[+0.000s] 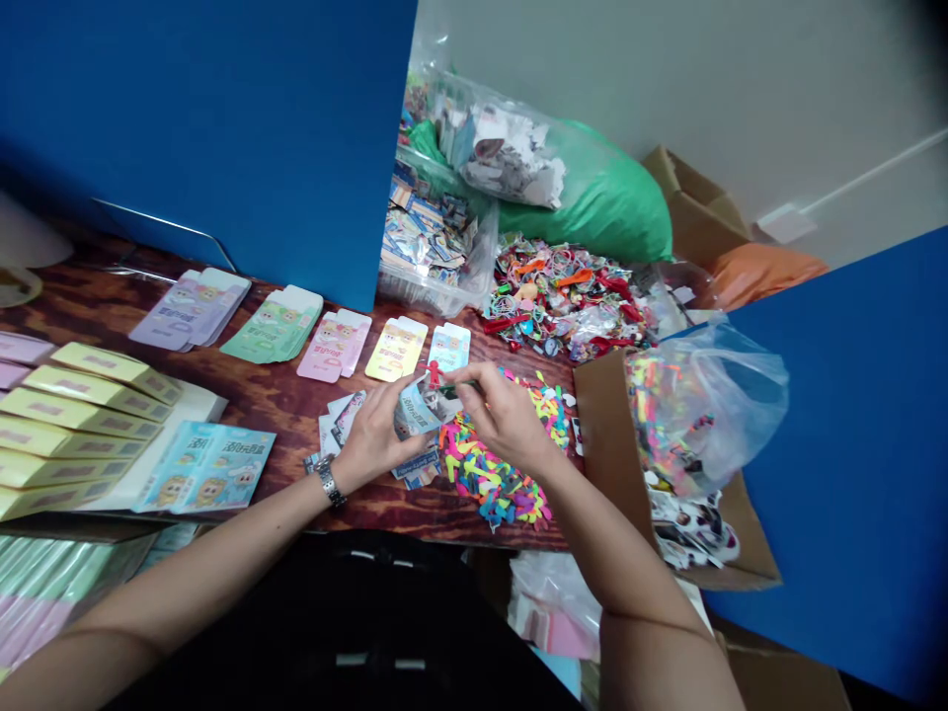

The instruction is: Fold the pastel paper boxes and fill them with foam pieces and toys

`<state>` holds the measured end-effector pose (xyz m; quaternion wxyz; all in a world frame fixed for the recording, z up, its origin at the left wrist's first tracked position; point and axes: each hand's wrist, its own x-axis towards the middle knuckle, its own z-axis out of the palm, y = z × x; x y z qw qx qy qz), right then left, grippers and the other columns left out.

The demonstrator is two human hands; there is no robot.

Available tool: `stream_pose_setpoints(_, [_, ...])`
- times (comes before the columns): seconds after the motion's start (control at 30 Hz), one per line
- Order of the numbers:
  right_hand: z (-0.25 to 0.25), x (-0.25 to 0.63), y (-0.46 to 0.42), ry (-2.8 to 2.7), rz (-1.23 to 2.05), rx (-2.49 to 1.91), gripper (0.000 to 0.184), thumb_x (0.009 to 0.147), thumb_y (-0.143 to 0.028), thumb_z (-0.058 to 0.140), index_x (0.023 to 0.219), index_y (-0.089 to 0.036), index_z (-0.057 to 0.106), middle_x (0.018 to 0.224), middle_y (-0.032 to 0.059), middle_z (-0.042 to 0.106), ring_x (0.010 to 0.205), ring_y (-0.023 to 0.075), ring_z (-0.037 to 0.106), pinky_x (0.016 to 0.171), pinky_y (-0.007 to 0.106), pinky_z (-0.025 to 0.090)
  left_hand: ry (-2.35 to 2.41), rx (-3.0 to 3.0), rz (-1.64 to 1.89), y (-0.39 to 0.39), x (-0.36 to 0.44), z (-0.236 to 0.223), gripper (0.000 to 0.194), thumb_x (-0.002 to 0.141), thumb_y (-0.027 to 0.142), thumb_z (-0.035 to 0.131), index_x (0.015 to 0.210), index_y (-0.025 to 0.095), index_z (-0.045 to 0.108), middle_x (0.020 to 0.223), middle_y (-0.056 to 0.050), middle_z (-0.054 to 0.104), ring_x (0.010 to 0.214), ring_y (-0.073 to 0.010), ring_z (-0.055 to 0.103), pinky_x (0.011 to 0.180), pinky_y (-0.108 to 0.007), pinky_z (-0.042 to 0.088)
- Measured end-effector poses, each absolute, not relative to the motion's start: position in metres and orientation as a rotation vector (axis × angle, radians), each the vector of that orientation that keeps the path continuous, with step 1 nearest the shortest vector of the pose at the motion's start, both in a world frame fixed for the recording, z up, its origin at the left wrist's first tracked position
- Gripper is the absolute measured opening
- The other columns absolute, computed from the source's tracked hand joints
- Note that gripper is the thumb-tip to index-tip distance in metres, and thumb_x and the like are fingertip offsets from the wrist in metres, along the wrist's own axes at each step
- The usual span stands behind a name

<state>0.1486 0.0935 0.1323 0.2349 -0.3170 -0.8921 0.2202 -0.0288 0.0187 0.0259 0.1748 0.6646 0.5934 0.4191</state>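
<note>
My left hand [374, 430], a metal watch on its wrist, grips a small light-blue carton [416, 413] that is tilted with its top open. At that opening a small red figure [434, 373] sticks up. My right hand [508, 410] pinches at the same opening, its fingertips beside the red figure; something small and dark shows there, too small to name. Under my right hand lies a heap of bright plastic pieces [493, 474]. Printed cards [419, 469] lie below my left hand, partly hidden by it.
Flat cartons in purple [189, 311], green [274, 326], pink [333, 346], yellow [396, 349] and blue [450, 348] line the back. Yellow boxes [81, 425] stand at left. A cardboard box [614, 444] bounds the right, a trinket heap [570, 296] behind. Blue panels [222, 128] wall the table.
</note>
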Motion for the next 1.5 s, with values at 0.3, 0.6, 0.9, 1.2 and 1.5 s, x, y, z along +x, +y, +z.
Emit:
stream_pose_setpoints(0.3, [0.148, 0.167, 0.094, -2.326, 0.832, -0.914, 0.011, 0.098, -0.027, 0.052, 0.096, -0.023, 0.062, 0.084, 0.0009, 0.066, 0.070, 0.0125, 0.062, 0.064, 0.025, 0.048, 1.714, 1.794, 1.244, 0.019, -0.032, 0.024, 0.071, 0.076, 0.036, 0.074, 0.136, 0.018, 0.042, 0.127, -0.014, 0.059, 0.117, -0.0294, 0.059, 0.099, -0.043, 0.049])
stream_pose_setpoints(0.6, [0.132, 0.158, 0.091, -2.422, 0.586, -0.847, 0.014, 0.096, -0.024, 0.057, 0.106, -0.023, 0.066, 0.098, 0.0049, 0.071, 0.088, 0.0169, 0.066, 0.080, 0.030, 0.052, 1.671, 1.804, 1.248, 0.016, -0.029, 0.028, 0.068, 0.076, 0.033, 0.073, 0.135, 0.017, 0.044, 0.125, -0.013, 0.060, 0.115, -0.0284, 0.059, 0.099, -0.042, 0.049])
stream_pose_setpoints(0.9, [0.137, 0.201, 0.131, -1.950, 0.651, -1.203, 0.027, 0.095, -0.036, 0.057, 0.117, -0.023, 0.064, 0.094, 0.0046, 0.066, 0.062, 0.0117, 0.059, 0.060, 0.028, 0.052, 1.694, 1.727, 1.247, 0.016, -0.038, 0.021, 0.073, 0.077, 0.040, 0.074, 0.138, 0.016, 0.042, 0.127, -0.015, 0.059, 0.116, -0.0301, 0.060, 0.099, -0.044, 0.049])
stream_pose_setpoints(1.2, [0.114, 0.155, 0.080, -2.392, 0.425, -0.934, 0.014, 0.096, -0.026, 0.057, 0.106, -0.019, 0.065, 0.091, 0.0051, 0.072, 0.078, 0.0153, 0.066, 0.072, 0.027, 0.052, 1.707, 1.756, 1.340, 0.017, -0.027, 0.022, 0.074, 0.074, 0.037, 0.077, 0.136, 0.016, 0.043, 0.127, -0.014, 0.061, 0.118, -0.0292, 0.060, 0.100, -0.042, 0.050])
stream_pose_setpoints(1.5, [0.129, 0.158, 0.081, -2.566, 0.117, -0.775, 0.020, 0.099, -0.020, 0.052, 0.110, -0.018, 0.069, 0.089, 0.0060, 0.070, 0.081, 0.0166, 0.061, 0.074, 0.029, 0.049, 1.747, 1.805, 1.292, 0.015, -0.028, 0.022, 0.071, 0.076, 0.036, 0.076, 0.135, 0.014, 0.044, 0.122, -0.015, 0.061, 0.113, -0.0291, 0.061, 0.097, -0.042, 0.050])
